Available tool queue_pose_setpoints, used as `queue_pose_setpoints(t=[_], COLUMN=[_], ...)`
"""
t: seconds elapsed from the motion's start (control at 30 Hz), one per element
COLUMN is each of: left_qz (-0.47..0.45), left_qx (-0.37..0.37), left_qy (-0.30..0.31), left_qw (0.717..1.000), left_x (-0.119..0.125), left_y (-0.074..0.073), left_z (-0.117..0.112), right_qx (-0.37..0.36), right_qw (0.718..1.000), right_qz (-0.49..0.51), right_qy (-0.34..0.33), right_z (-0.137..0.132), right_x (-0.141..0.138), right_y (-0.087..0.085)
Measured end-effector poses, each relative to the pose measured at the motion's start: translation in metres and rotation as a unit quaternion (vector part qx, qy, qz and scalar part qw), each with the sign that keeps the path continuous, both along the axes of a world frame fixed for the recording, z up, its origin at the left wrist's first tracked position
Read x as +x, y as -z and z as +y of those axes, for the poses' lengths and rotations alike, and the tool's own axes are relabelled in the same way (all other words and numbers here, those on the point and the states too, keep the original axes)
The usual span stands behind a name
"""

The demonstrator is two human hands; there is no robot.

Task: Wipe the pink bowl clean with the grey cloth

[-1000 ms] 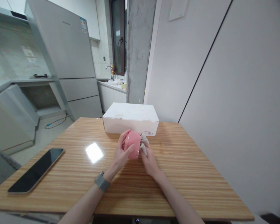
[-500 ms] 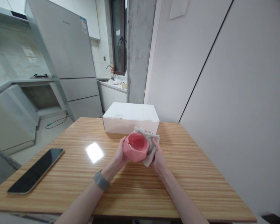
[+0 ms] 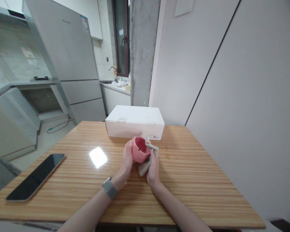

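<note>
A pink faceted ashtray [image 3: 140, 155] with notches in its rim is held above the table, tilted so its hollow faces up and to the right. My left hand [image 3: 127, 158] grips it from the left side, fingers partly hidden behind it. A light grey cloth [image 3: 145, 167] is bunched in my right hand [image 3: 153, 170], which presses it against the right side of the ashtray. Part of the cloth folds up over the ashtray's rim, and another part hangs below.
Just beyond my hands, a white box [image 3: 135, 129] rests on the wood-grain table [image 3: 195, 180]. A dark-screened phone [image 3: 36, 177] lies at the table's left. A white wall panel [image 3: 244, 112] runs along the right; a fridge [image 3: 62, 48] stands behind on the left.
The ashtray has turned so its opening leans more to the right. My right hand and the cloth have shifted left and slightly down, closer to my left hand.
</note>
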State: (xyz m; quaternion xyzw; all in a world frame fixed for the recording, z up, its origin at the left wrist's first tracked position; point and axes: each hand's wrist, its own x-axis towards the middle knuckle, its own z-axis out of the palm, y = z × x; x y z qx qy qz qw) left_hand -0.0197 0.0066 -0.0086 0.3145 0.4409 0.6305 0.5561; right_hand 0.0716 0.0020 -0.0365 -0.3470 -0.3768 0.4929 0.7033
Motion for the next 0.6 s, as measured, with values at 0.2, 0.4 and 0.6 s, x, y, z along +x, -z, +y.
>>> queue_pose_setpoints(t=[0.2, 0.4, 0.6], left_qz=[0.063, 0.0, -0.032], left_qx=[0.056, -0.04, -0.077], left_qy=[0.027, 0.166, 0.217], left_qw=[0.996, 0.985, 0.973], left_x=[0.0, -0.006, -0.012], left_y=[0.001, 0.003, -0.001], left_z=[-0.006, -0.002, -0.002], right_qx=[-0.006, -0.028, -0.028], right_qw=[0.999, 0.999, 0.998], right_qz=[0.0, -0.03, -0.051], right_qy=[0.035, 0.034, -0.015], right_z=[0.005, 0.021, 0.024], right_x=[0.014, 0.049, 0.05], right_y=[-0.008, -0.028, -0.031])
